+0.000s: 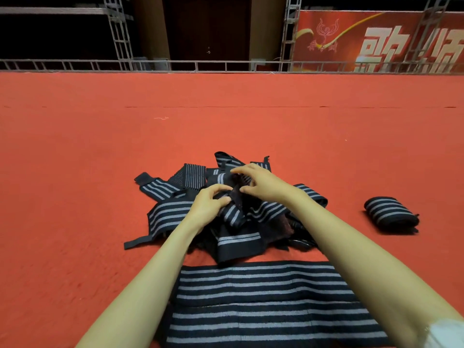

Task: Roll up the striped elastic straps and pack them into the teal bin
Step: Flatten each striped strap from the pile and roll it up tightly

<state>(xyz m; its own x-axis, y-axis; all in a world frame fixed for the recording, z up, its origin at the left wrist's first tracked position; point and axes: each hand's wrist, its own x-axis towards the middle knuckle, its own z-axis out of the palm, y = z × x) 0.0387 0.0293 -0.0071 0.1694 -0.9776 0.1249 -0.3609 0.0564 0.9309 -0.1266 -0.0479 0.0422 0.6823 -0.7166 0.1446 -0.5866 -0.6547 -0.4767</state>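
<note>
A tangled pile of black straps with grey stripes lies on the red carpet in the middle. Over the pile, my left hand grips a striped strap that rises from the heap. My right hand reaches in from the right with curled fingers and pinches the dark end of the same strap. One rolled-up strap sits alone on the carpet to the right. Two wide striped bands lie flat between my forearms at the near edge. No teal bin is in view.
Red carpet stretches to the far side, where a low metal truss rail runs across. A red banner with white characters stands behind it at the right, and a dark doorway at the centre.
</note>
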